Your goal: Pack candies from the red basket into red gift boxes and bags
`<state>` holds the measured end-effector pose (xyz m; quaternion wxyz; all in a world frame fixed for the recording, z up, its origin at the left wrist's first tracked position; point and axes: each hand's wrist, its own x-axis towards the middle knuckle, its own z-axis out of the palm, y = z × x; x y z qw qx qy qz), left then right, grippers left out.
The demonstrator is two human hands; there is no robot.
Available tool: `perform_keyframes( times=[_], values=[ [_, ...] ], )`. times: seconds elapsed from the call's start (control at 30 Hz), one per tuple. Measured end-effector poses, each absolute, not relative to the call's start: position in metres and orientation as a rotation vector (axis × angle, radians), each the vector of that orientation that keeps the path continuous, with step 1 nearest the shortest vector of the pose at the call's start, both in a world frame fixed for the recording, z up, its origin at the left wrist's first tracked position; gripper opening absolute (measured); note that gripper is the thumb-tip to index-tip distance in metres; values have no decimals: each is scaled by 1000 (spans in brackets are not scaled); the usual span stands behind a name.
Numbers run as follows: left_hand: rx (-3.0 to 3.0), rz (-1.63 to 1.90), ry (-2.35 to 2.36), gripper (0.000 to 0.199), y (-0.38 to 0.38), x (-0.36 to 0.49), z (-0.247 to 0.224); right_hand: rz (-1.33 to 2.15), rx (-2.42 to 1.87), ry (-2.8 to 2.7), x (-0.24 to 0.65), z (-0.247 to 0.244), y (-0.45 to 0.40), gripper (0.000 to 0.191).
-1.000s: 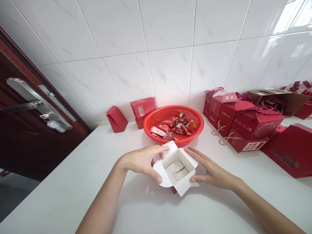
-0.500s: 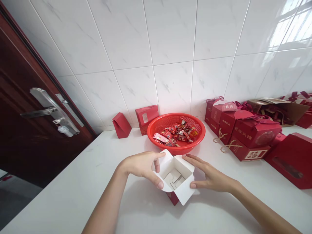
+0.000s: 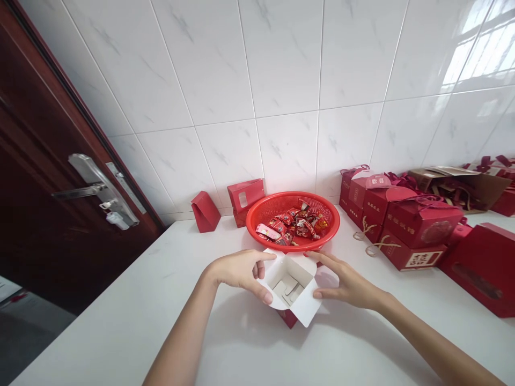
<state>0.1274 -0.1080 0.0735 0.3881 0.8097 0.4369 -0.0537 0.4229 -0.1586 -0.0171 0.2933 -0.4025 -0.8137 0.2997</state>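
Note:
A small red paper gift box (image 3: 308, 306) with a white inside stands on the table in front of me, its top flaps folded outward. Looking down into it, I see only the interlocked bottom panels. My left hand (image 3: 239, 272) grips the left flaps, with the thumb on the near one and the fingers at the far side. On the right, my right hand (image 3: 349, 280) has its thumb and fingers on the flaps there. Just behind the box sits a red plastic basket (image 3: 252, 224) with wrapped candies (image 3: 304, 227) in it.
Two red paper boxes (image 3: 206, 213) (image 3: 246, 199) stand by the tiled wall (image 3: 289, 145). Stacked red gift boxes (image 3: 422, 222), a larger red box (image 3: 480, 268) and an open brown carton (image 3: 493, 187) occupy the right side. A dark door (image 3: 36, 214) with keys hanging is at the left.
The box has shifted slightly away from me, closer to the basket, with both hands staying on its flaps. My view has tilted a little.

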Motion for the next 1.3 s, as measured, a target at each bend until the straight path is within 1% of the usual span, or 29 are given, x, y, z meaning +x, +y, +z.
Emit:
perform_keyframes(
  times=[0.1, 0.23, 0.27, 0.33, 0.4, 0.43, 0.53, 0.6, 0.67, 0.8, 0.9, 0.97, 1.1, 1.23, 1.3],
  values=[
    [2076, -127, 1048, 111, -108, 129, 72, 761, -1087, -2152, 429, -14, -158, 79],
    [2098, -114, 1047, 95, -115, 128, 79, 731, -1006, -2139, 436, -7, -159, 74],
    [2081, -98, 1052, 90, -116, 127, 82, 722, -982, -2128, 437, -4, -159, 71],
    [2056, -17, 1043, 80, -118, 125, 87, 691, -974, -2084, 441, 4, -156, 56],
    [2072, 140, 1005, 68, -116, 125, 92, 631, -1022, -1996, 446, 14, -147, 40],
    [2088, 234, 980, 62, -113, 126, 93, 596, -1052, -1938, 447, 19, -141, 37],
    [2097, 446, 918, 49, -93, 137, 93, 554, -1110, -1735, 448, 32, -112, 37],
    [2100, 459, 920, 46, -72, 150, 88, 598, -1106, -1593, 443, 38, -88, 38],
    [2162, 353, 949, 46, -48, 167, 81, 650, -1081, -1456, 435, 42, -64, 36],
    [2427, 10, 936, 44, -9, 198, 68, 761, -1056, -1225, 416, 42, -27, 25],
    [2583, -142, 880, 52, 5, 219, 62, 786, -1077, -1127, 412, 36, -9, 19],
    [2685, -176, 870, 60, 11, 236, 58, 781, -1092, -1071, 414, 29, -1, 18],
    [2887, -176, 811, 61, 29, 272, 45, 732, -1104, -931, 421, 16, 8, 20],
    [2913, -153, 835, 74, 51, 296, 28, 706, -1095, -859, 424, 10, 10, 24],
    [2894, -204, 924, 73, 59, 298, 23, 708, -1087, -851, 423, 10, 10, 24]
  ],
)
